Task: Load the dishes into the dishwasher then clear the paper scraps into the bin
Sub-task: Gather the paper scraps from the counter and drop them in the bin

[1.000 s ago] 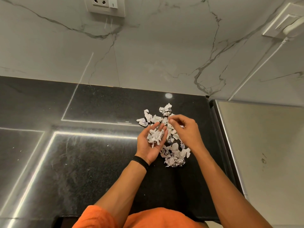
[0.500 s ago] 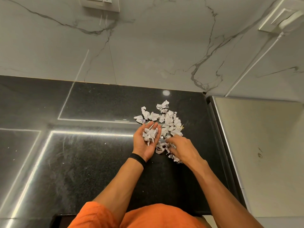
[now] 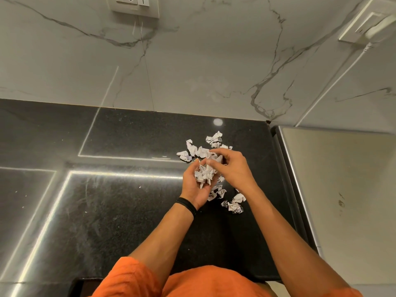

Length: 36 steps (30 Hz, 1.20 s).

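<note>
Crumpled white paper scraps [image 3: 194, 150] lie scattered on the black countertop [image 3: 120, 206], some at the back, some nearer the front [image 3: 234, 203]. My left hand [image 3: 192, 187] is palm up just above the counter, its fingers cupped round a heap of scraps [image 3: 204, 174]. My right hand [image 3: 234, 170] hovers over that heap with its fingertips curled onto the scraps at the top of it. No dishes, dishwasher or bin are in view.
A marble-patterned wall [image 3: 192, 71] with a socket plate [image 3: 135, 6] rises behind the counter. A steel-edged pale appliance top [image 3: 342, 189] borders the counter on the right. A second socket with a white plug [image 3: 368, 28] sits on the right wall.
My right hand has come up from the scraps near the counter's front and moved over my left palm. The heap in my left hand has grown.
</note>
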Tool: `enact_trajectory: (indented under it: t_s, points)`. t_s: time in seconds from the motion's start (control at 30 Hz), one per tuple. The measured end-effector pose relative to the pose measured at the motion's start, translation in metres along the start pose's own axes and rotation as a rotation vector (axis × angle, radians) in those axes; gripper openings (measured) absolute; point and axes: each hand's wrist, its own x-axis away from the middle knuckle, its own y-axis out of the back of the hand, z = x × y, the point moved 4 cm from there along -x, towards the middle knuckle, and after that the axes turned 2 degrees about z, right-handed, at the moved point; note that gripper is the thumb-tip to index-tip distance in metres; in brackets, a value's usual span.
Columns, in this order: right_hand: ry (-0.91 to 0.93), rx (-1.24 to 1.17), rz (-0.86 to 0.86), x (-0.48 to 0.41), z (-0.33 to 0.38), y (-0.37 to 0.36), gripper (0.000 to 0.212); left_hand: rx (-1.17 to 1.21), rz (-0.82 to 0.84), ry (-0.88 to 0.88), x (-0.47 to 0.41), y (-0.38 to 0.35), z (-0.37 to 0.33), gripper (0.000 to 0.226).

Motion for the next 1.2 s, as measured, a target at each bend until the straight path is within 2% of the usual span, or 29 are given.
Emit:
enact_trajectory:
  t_s: [0.23,0.33,0.47,0.53,0.6,0.67,0.77,0.83,1.07,1.2]
  points:
    - [0.029,0.047,0.033,-0.001,-0.005,-0.013,0.018,0.004,0.059,0.020,0.004,-0.004,-0.002,0.046]
    - [0.070,0.146,-0.003,-0.003,-0.005,-0.010,0.030,0.016,0.064,0.034,0.004,-0.006,-0.002,0.045]
    - [0.045,0.014,-0.044,-0.001,-0.003,0.004,0.026,0.085,0.049,0.042,0.002,-0.002,-0.005,0.042]
    - [0.013,0.037,-0.062,0.002,-0.012,0.010,0.025,0.123,0.045,0.051,0.001,0.003,-0.009,0.046]
    - [-0.026,0.163,-0.025,0.006,-0.026,0.011,0.023,0.150,0.044,0.034,0.001,0.009,-0.015,0.045]
    - [-0.080,0.302,0.092,0.011,-0.040,0.006,0.027,0.142,0.036,-0.005,0.000,0.015,-0.022,0.043]
    - [-0.070,0.529,0.322,0.021,-0.050,-0.018,0.056,0.147,0.008,-0.047,-0.003,0.026,-0.029,0.048]
    - [-0.028,0.632,0.394,0.025,-0.052,-0.037,0.072,0.150,-0.011,-0.059,-0.005,0.032,-0.034,0.046]
    - [0.156,0.839,0.400,0.020,-0.050,-0.059,0.059,0.184,-0.052,-0.106,-0.003,0.043,-0.047,0.048]
    - [0.229,0.873,0.395,0.017,-0.045,-0.062,0.070,0.224,-0.042,-0.135,-0.002,0.040,-0.053,0.046]
